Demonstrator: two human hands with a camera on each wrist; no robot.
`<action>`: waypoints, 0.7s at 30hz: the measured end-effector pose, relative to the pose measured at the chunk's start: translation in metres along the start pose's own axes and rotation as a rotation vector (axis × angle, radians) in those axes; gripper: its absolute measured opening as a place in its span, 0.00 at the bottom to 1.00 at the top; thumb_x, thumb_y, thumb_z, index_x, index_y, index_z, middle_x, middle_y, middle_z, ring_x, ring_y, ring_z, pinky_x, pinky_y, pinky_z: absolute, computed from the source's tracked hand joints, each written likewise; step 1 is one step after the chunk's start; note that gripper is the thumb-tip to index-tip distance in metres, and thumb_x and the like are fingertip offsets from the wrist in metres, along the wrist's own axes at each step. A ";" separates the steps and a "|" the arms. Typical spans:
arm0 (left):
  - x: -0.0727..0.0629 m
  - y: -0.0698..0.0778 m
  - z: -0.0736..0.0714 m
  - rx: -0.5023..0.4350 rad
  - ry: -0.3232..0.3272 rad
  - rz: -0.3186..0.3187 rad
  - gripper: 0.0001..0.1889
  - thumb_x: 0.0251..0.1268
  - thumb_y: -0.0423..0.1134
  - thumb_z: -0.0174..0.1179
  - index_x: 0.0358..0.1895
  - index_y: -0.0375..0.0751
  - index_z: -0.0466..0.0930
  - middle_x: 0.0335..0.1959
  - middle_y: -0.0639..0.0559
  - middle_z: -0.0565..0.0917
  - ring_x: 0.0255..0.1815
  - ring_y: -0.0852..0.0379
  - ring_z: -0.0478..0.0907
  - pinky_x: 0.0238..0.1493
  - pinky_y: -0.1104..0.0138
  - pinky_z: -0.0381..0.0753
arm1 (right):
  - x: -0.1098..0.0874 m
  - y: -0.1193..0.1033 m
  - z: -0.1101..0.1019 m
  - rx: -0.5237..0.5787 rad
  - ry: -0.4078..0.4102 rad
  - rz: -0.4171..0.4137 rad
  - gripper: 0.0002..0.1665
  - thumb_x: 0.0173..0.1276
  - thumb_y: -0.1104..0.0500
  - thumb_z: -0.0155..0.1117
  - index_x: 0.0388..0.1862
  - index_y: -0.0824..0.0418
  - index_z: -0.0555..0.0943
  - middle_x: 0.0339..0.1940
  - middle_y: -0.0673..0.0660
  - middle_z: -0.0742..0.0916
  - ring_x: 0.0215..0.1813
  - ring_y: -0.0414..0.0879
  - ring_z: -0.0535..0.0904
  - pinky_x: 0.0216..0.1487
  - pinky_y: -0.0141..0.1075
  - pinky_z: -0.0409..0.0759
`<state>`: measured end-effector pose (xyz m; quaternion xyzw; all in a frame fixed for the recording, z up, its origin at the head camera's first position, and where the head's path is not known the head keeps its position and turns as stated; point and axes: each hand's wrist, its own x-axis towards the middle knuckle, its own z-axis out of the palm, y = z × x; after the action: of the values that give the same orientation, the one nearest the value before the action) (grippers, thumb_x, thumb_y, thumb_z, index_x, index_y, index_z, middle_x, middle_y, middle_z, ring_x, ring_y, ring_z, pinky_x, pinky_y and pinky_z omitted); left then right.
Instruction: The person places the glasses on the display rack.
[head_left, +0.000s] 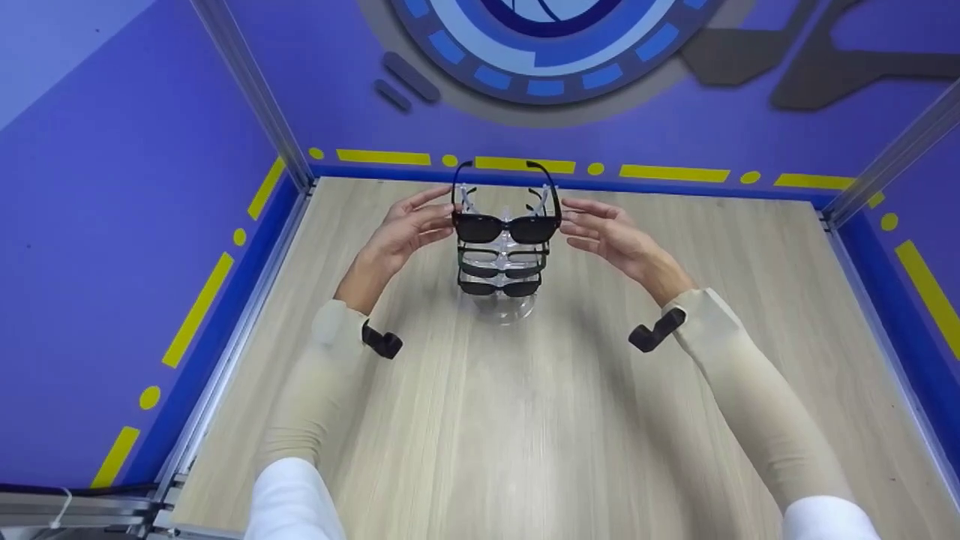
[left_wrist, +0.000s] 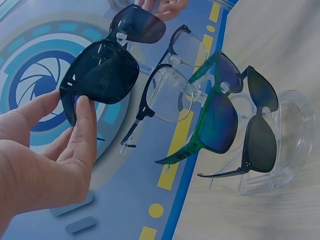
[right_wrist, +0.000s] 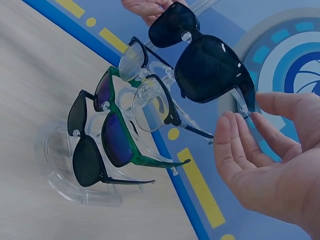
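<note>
Black sunglasses (head_left: 507,229) sit at the top of a clear display stand (head_left: 517,309), their temples pointing to the back wall. My left hand (head_left: 401,232) pinches their left corner, thumb and fingertip on either side of the temple. At the opposite corner, my right hand (head_left: 619,244) has thumb and fingertips at the right hinge. Below on the stand hang clear-lens glasses with dark brows (left_wrist: 170,92), green-framed sunglasses with bluish lenses (left_wrist: 218,120) and another dark pair (left_wrist: 261,142). Nose pegs of the stand show between the lenses.
The stand rests on a light wood-grain table (head_left: 510,420), toward its back. Behind rises a blue printed wall (head_left: 337,90) with yellow dashes; another blue panel (head_left: 112,225) stands at the left. Metal posts (head_left: 247,82) mark the corners.
</note>
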<state>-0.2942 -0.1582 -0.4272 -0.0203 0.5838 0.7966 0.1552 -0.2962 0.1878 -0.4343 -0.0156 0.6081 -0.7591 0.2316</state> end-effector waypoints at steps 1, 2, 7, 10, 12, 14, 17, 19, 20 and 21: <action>0.000 0.000 -0.001 0.003 0.003 0.002 0.27 0.72 0.31 0.62 0.73 0.40 0.71 0.41 0.52 0.91 0.39 0.58 0.88 0.45 0.68 0.89 | 0.000 0.001 -0.002 -0.008 -0.004 0.001 0.30 0.79 0.62 0.58 0.76 0.63 0.66 0.51 0.45 0.88 0.54 0.42 0.84 0.64 0.37 0.81; 0.000 0.000 -0.003 0.007 0.006 0.005 0.27 0.73 0.32 0.62 0.73 0.40 0.71 0.41 0.52 0.90 0.39 0.57 0.88 0.46 0.68 0.89 | -0.001 0.001 -0.004 -0.015 -0.008 0.000 0.31 0.79 0.62 0.57 0.78 0.64 0.64 0.51 0.44 0.88 0.54 0.41 0.84 0.63 0.37 0.81; -0.003 0.000 -0.009 0.022 0.015 0.009 0.26 0.75 0.33 0.60 0.74 0.40 0.70 0.43 0.53 0.89 0.42 0.57 0.88 0.47 0.69 0.88 | -0.003 0.002 -0.013 -0.021 -0.007 0.001 0.31 0.80 0.61 0.56 0.78 0.64 0.63 0.52 0.45 0.88 0.55 0.41 0.84 0.62 0.35 0.82; -0.004 0.000 -0.013 0.033 0.012 0.011 0.27 0.75 0.35 0.59 0.75 0.41 0.69 0.46 0.53 0.89 0.43 0.58 0.88 0.47 0.70 0.88 | -0.007 0.002 -0.021 -0.027 0.002 0.006 0.29 0.80 0.61 0.56 0.77 0.62 0.65 0.52 0.44 0.88 0.57 0.40 0.83 0.62 0.34 0.82; -0.006 -0.001 -0.015 0.043 0.014 0.013 0.27 0.76 0.36 0.60 0.75 0.42 0.69 0.47 0.53 0.89 0.44 0.58 0.88 0.47 0.70 0.88 | -0.009 0.002 -0.027 -0.035 0.004 0.002 0.28 0.80 0.60 0.56 0.76 0.61 0.66 0.52 0.44 0.88 0.57 0.40 0.83 0.62 0.34 0.82; -0.007 -0.003 -0.018 0.057 0.015 0.012 0.28 0.76 0.37 0.60 0.76 0.42 0.68 0.49 0.53 0.89 0.44 0.59 0.87 0.48 0.70 0.88 | -0.013 0.003 -0.033 -0.036 0.007 -0.003 0.27 0.80 0.60 0.56 0.75 0.60 0.68 0.52 0.43 0.88 0.57 0.40 0.84 0.61 0.33 0.82; -0.009 -0.006 -0.021 0.074 0.026 0.012 0.28 0.76 0.38 0.59 0.76 0.42 0.67 0.51 0.53 0.88 0.47 0.58 0.87 0.50 0.70 0.87 | -0.018 0.006 -0.042 -0.033 0.006 -0.010 0.25 0.79 0.61 0.57 0.73 0.59 0.70 0.51 0.44 0.89 0.56 0.40 0.85 0.61 0.33 0.83; -0.010 -0.008 -0.024 0.087 0.036 0.015 0.27 0.76 0.38 0.59 0.75 0.42 0.68 0.52 0.53 0.88 0.51 0.57 0.86 0.53 0.69 0.87 | -0.022 0.007 -0.047 -0.032 0.007 -0.013 0.25 0.79 0.61 0.58 0.72 0.59 0.70 0.52 0.44 0.89 0.56 0.40 0.85 0.61 0.33 0.83; -0.011 -0.009 -0.025 0.092 0.041 0.017 0.27 0.77 0.38 0.59 0.75 0.42 0.68 0.54 0.52 0.88 0.54 0.55 0.85 0.55 0.68 0.86 | -0.024 0.008 -0.050 -0.035 0.004 -0.017 0.26 0.79 0.60 0.58 0.72 0.60 0.69 0.52 0.45 0.89 0.56 0.41 0.85 0.62 0.33 0.83; -0.011 -0.009 -0.027 0.097 0.044 0.019 0.27 0.77 0.37 0.58 0.75 0.42 0.68 0.56 0.50 0.87 0.58 0.53 0.83 0.58 0.67 0.85 | -0.026 0.009 -0.052 -0.045 0.002 -0.021 0.27 0.79 0.60 0.59 0.73 0.60 0.68 0.53 0.45 0.89 0.57 0.41 0.85 0.63 0.33 0.83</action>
<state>-0.2850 -0.1834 -0.4419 -0.0248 0.6252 0.7683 0.1353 -0.2863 0.2439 -0.4496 -0.0262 0.6250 -0.7477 0.2226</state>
